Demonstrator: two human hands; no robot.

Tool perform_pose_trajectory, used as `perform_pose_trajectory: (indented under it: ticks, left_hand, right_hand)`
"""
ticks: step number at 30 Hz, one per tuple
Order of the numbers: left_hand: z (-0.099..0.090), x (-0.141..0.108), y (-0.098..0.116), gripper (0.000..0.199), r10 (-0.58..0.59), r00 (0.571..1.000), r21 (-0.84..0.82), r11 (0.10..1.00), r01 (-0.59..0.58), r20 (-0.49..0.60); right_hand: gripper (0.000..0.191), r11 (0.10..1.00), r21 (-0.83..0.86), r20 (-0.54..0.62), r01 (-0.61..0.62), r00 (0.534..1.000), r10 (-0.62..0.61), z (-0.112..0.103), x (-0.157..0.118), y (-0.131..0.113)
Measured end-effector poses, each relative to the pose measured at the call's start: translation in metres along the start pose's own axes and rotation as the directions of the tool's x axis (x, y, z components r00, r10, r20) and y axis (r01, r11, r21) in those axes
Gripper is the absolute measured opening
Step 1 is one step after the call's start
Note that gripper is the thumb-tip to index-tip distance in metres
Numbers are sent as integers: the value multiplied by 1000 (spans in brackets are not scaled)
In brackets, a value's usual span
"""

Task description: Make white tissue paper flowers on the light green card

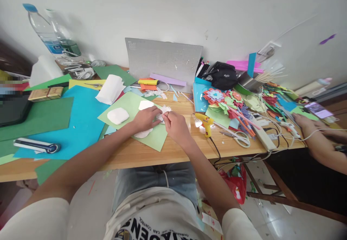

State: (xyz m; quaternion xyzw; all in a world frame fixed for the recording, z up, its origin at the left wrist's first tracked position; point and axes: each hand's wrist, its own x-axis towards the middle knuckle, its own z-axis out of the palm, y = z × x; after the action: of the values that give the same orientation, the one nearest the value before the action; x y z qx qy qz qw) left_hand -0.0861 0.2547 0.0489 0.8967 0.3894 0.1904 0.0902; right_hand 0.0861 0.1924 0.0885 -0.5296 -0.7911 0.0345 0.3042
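Over a light green paper sheet [155,140], my left hand [148,119] and my right hand [175,126] meet with their fingers closed on a small piece of white paper with a fringed edge [166,108]. White paper cutouts lie about the left hand: a rounded one [118,115] to its left, another [145,105] behind it, and one [143,134] partly under it. A folded white paper wad [110,89] rests farther back. To the right of my right hand a yellow glue gun [205,123] lies on the wooden table.
Scissors [240,137], paper flowers [215,96] and a power strip [264,138] lie at the right. A grey board [164,59] leans on the wall. Blue paper [84,120], a utility knife [36,145] and bottles [40,26] are at the left. Another person's hand [303,122] is far right.
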Motion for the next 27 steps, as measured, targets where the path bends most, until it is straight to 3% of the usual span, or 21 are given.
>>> perform_pose_trajectory:
  ticks: [4,9,13,17,19,21,24,27]
  left_hand:
    - [-1,1,0,31,-16,1000,-12,1000,16,3]
    - [1,-1,-2,33,-13,1000,-38,999,13,-6]
    - [-3,-2,-7,37,-12,1000,-115,993,12,-1]
    - [-18,-3,-11,35,-82,995,-145,987,73,-60]
    - [-26,-12,-2,31,-126,985,-97,989,115,-121]
    - [-29,-31,17,29,-84,988,-27,996,81,-130]
    - [-17,-70,59,28,113,994,67,991,-114,12]
    - [8,-105,96,35,87,995,163,982,-93,44]
  right_hand:
    - [28,995,95,-146,-40,988,54,-7,-10,0]
    - [28,973,208,-353,-98,920,168,-27,-36,4]
    - [22,981,170,-453,-93,877,161,-33,-65,19]
    - [25,994,-66,-362,-92,930,62,-23,-94,43]
    - [27,979,-186,-294,-86,955,28,-14,-104,53]
    - [28,965,-255,-230,-60,973,0,-6,-110,60]
    - [30,951,-307,-140,-42,990,-1,3,-110,61]
    - [28,945,-328,5,-24,1000,27,3,-103,54]
